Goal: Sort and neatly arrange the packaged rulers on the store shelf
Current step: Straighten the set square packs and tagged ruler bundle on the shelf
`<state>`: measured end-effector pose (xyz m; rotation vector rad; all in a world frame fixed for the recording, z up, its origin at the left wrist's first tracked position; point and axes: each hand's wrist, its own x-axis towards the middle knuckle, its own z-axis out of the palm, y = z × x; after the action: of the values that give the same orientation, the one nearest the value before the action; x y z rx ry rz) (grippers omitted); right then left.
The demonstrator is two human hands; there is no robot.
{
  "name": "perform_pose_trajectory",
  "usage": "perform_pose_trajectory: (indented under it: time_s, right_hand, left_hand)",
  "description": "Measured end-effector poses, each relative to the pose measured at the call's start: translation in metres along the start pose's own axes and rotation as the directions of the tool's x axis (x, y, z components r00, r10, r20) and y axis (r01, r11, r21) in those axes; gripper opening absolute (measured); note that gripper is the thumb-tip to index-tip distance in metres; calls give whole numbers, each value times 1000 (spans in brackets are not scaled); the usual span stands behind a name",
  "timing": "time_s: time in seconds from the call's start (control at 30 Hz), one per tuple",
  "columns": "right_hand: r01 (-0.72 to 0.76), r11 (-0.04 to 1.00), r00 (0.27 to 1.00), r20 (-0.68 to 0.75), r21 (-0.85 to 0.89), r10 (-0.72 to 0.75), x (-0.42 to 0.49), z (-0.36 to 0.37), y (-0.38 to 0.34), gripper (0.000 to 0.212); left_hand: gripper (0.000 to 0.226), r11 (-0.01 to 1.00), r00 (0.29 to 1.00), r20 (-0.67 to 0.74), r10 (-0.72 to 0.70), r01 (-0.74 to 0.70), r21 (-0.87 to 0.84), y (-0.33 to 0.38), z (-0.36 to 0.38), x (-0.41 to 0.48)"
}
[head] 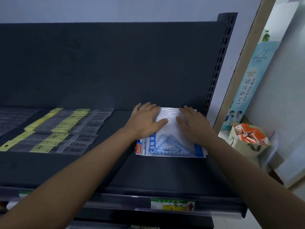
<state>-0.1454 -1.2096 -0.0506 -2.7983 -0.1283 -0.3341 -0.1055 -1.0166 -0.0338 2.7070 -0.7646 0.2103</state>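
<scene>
Nearest the camera, a glossy green, yellow and white price label [172, 204] with handwritten black marks and a red arrow is sitting in the clear plastic strip along the shelf's front rail. Two bare forearms are reaching over that rail, above the dark, matte metal shelf [148, 172].

Farther in, a stack of flat, rectangular geometry ruler packs [166, 144] is lying on the right part of the shelf, close to the back panel. The shiny clear film is catching the light, and the top pack is showing pale blue see-through triangular set squares, a blue and white printed card and an orange corner logo.

The left hand [145, 119] is resting flat on the stack's upper left part, fingers straight and spread, gripping nothing. The right hand [193, 123] is lying flat on the upper right part in the same way, fingers extended, pressing on the film rather than grasping it.

To the left, long narrow straight ruler packs [62, 128] in clear sleeves with yellow card headers are lying in overlapping rows, well apart from the stack.

Behind, the smooth dark back panel [115, 63] is rising, edged on the right by a perforated upright [217, 63] with rows of rectangular slots.

Right of the shelving, a beige paper bag [247, 146] is holding small orange and white cartons [247, 134], and a tall light blue printed box [254, 83] is leaning behind it.
</scene>
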Motion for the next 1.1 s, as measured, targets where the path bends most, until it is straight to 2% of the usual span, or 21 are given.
perform_pose_trajectory:
  time_s: [0.07, 0.17, 0.47, 0.87, 0.97, 1.1]
  right_hand:
    - [5, 998, 998, 57, -55, -2, 7, 7, -7, 54]
    - [-37, 996, 991, 126, -82, 48, 7, 17, -10, 57]
    - [-96, 986, 987, 115, -134, 112, -18, 28, -16, 60]
    - [-152, 979, 964, 197, -135, 177, -40, 23, -25, 61]
    - [-147, 972, 961, 207, -181, 184, -41, 18, -28, 63]
    - [-113, 976, 984, 116, -185, 136, -33, 10, -44, 61]
  left_hand:
    - [66, 993, 995, 98, -25, 13, 120, 12, 9, 4]
    - [67, 988, 982, 172, -79, 55, 141, 19, 19, 5]
    - [71, 995, 989, 131, -63, 53, 80, 19, 28, -21]
    - [73, 945, 980, 164, -114, 56, 323, 30, 25, -38]
    - [72, 940, 989, 111, -95, 52, 337, 32, 20, -42]
    - [50, 956, 999, -34, -3, 13, 293, 21, 6, -47]
